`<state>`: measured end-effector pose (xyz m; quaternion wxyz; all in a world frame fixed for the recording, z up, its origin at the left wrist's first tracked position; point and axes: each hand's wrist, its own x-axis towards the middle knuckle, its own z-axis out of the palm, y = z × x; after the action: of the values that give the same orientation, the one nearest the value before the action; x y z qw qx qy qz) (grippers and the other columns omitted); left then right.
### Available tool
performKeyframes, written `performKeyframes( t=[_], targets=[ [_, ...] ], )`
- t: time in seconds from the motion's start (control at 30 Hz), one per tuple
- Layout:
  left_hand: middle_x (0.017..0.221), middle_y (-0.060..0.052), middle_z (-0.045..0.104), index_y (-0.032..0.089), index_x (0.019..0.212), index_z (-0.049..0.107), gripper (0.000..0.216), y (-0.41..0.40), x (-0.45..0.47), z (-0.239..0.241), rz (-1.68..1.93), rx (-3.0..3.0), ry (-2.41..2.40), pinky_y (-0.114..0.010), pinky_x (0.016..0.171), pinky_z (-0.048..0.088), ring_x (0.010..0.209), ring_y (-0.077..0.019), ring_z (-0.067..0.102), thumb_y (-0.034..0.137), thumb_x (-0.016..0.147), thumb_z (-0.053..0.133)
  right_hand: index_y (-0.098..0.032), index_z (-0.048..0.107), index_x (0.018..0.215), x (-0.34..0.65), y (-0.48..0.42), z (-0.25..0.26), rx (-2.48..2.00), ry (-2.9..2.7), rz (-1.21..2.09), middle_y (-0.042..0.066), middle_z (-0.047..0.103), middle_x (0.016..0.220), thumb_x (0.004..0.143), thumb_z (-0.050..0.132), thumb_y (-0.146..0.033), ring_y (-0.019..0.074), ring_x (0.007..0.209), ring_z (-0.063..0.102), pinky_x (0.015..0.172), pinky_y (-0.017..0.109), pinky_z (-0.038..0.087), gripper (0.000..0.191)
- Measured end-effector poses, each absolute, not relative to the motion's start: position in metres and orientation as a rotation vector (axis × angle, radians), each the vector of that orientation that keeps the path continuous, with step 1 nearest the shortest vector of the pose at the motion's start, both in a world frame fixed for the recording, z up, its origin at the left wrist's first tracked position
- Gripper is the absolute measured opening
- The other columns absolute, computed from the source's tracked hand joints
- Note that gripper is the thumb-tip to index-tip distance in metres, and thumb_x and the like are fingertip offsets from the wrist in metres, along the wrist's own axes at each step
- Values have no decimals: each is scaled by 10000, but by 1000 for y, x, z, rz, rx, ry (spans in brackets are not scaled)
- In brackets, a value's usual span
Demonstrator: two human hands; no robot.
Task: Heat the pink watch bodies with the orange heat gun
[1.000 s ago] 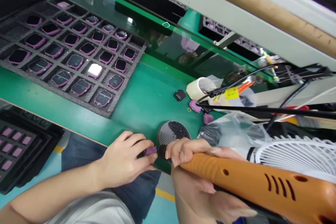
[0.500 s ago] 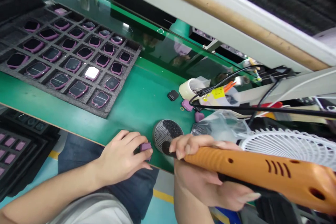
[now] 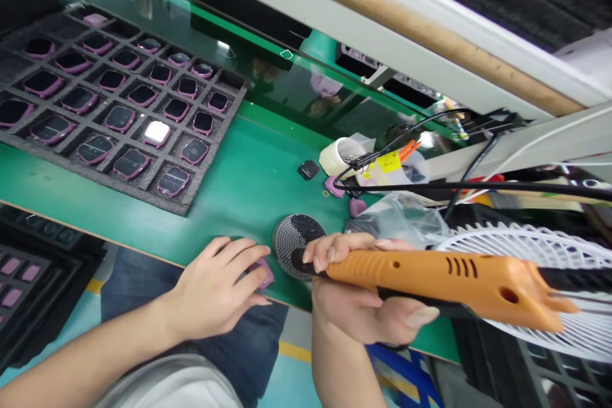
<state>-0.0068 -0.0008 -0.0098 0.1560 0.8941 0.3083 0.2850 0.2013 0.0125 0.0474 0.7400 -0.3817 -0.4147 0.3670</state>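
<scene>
A yellow label [image 3: 388, 161], at one o'clock from the right hand [image 3: 354, 311], carries dark marks too small to read; a black square piece [image 3: 308, 169], at eleven o'clock from that hand, shows faint light marks, likewise unreadable. The left hand [image 3: 222, 284] curls fingers and thumb round a small purple watch piece [image 3: 264, 271], which sits at about two o'clock from its palm; the right hand wraps an orange tool [image 3: 421, 277], the body running toward three o'clock, the black tip toward nine; the purple piece lies between the hands, at nine o'clock from the right one. A grey perforated dish [image 3: 289, 239] is near that piece, at two o'clock, the tip overlapping it in view; whether they touch I cannot tell; at eleven o'clock from the left hand, a dark tray [image 3: 184, 199] holds purple-framed watches [image 3: 79, 101].
</scene>
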Motion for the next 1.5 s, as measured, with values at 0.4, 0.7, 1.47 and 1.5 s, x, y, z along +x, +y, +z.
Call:
performKeyframes(
  t=[0.4, 0.7, 1.47, 1.5],
  targets=[
    [1244, -67, 792, 229, 1223, 776, 157, -2, -4, -11, 911, 2578, 935, -451, 1027, 489, 1153, -262, 695, 250, 1092, 691, -344, 731, 1204, 201, 10, 42, -829, -928, 788, -45, 704, 812, 946, 720, -746, 158, 570, 600, 533, 330, 567, 477],
    [1296, -58, 800, 254, 1265, 787, 204, -2, -5, -15, 982, 2556, 896, -450, 1007, 495, 1179, -262, 697, 224, 1076, 716, -334, 730, 1217, 203, 4, 58, -852, -983, 749, -26, 694, 835, 1003, 607, -758, 176, 593, 592, 536, 360, 556, 491],
    [1254, -59, 792, 258, 1216, 803, 157, -1, -2, -12, 962, 2526, 943, -432, 951, 484, 1133, -253, 689, 278, 1069, 753, -332, 657, 1251, 178, -4, 60, -886, -1013, 852, -34, 673, 864, 1010, 587, -792, 179, 634, 617, 594, 383, 562, 524],
    [1253, -59, 791, 259, 1217, 803, 159, -1, -2, -12, 959, 2525, 945, -433, 948, 485, 1130, -252, 689, 279, 1069, 752, -331, 661, 1254, 177, -3, 60, -878, -1016, 856, -33, 676, 864, 1021, 576, -784, 180, 633, 618, 591, 382, 562, 517]
  ],
)
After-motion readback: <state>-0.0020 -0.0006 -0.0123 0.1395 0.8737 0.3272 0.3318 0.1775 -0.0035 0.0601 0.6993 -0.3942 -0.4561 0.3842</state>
